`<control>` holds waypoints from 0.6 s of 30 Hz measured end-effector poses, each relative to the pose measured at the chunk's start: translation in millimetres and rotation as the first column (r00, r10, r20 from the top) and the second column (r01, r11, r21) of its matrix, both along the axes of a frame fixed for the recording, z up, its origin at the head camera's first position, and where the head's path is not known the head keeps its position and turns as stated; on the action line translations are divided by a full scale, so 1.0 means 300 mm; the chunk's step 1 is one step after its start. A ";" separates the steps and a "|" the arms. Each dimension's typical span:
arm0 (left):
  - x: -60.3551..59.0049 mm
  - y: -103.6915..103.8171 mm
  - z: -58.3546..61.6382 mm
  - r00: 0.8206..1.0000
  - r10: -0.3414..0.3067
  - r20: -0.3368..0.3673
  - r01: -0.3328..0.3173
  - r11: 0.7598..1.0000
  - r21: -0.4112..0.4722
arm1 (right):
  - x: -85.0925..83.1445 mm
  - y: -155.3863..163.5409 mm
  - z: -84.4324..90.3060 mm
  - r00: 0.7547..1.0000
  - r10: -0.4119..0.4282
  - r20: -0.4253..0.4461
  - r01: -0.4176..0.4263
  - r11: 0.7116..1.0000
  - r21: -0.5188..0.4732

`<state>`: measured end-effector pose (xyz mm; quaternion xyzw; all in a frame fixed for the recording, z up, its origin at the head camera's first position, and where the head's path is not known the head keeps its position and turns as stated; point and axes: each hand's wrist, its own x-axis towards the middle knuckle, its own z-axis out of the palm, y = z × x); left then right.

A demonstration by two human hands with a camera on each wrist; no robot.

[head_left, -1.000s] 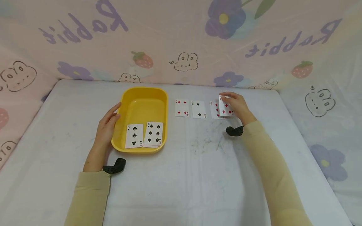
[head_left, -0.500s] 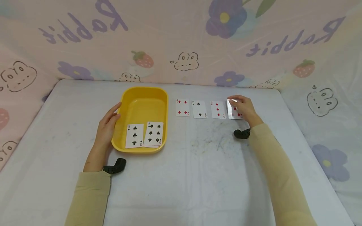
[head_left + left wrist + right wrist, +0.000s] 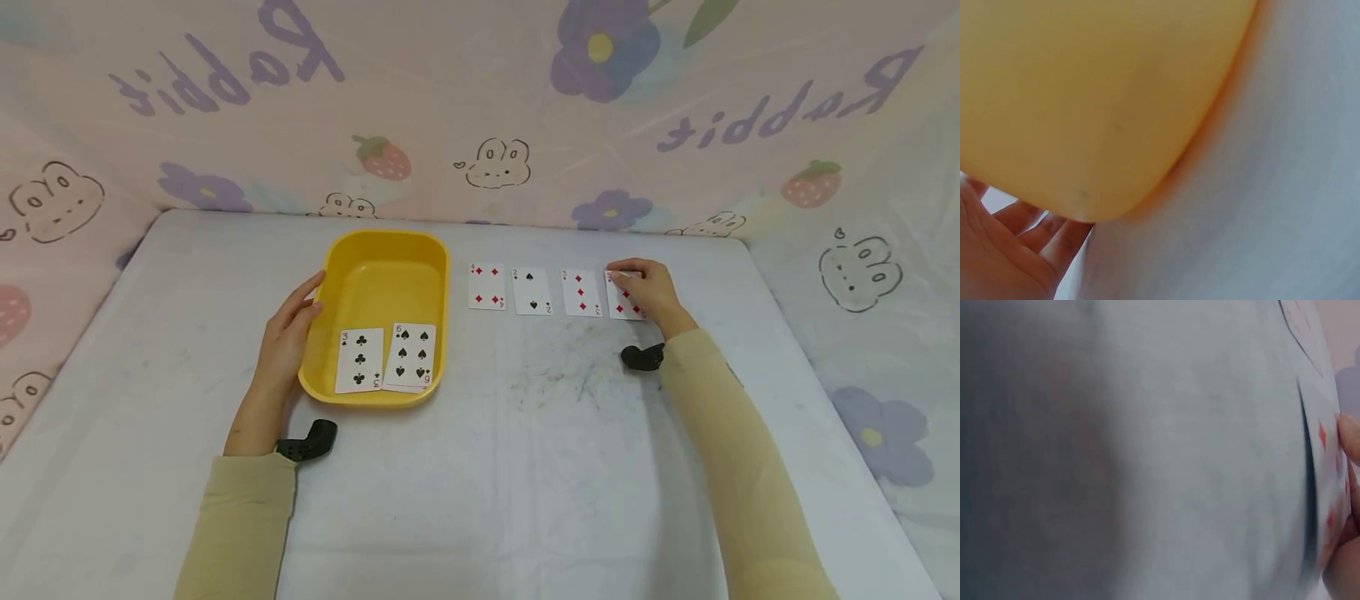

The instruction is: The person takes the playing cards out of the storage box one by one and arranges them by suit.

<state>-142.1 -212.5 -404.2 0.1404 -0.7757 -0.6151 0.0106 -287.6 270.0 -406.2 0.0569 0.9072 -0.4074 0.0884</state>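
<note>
Our right hand (image 3: 651, 292) rests with fingers laid on a red card (image 3: 624, 297) right of centre, ending the card row. Our left hand (image 3: 288, 333), fingers relaxed, touches the yellow tray (image 3: 382, 275).

We see a tray (image 3: 382, 275) left of centre on the table (image 3: 525, 467); in its near end lie two cards side by side, the three of clubs (image 3: 359, 360) left of the six of spades (image 3: 409, 356); our left hand (image 3: 288, 337) rests against the tray's left wall; right of the tray runs a row of four cards (image 3: 555, 292); our right hand (image 3: 651, 292) lies on the rightmost card (image 3: 621, 298).
</note>
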 end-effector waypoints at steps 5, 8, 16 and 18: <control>0.001 0.003 0.000 1.000 -0.005 -0.007 0.005 1.000 0.010 | 0.002 0.008 0.000 0.999 0.016 -0.035 -0.015 1.000 0.011; 0.002 0.003 0.001 1.000 -0.006 -0.007 0.006 1.000 0.015 | 0.006 0.005 0.003 0.999 -0.007 -0.041 0.006 1.000 -0.005; 0.001 0.002 0.000 1.000 0.001 -0.007 -0.001 1.000 0.021 | 0.013 -0.039 0.037 0.993 -0.107 -0.044 0.102 0.990 -0.099; 0.001 0.003 -0.001 1.000 0.001 -0.011 -0.001 1.000 0.021 | 0.016 -0.066 0.050 0.991 -0.113 -0.070 0.102 0.984 -0.143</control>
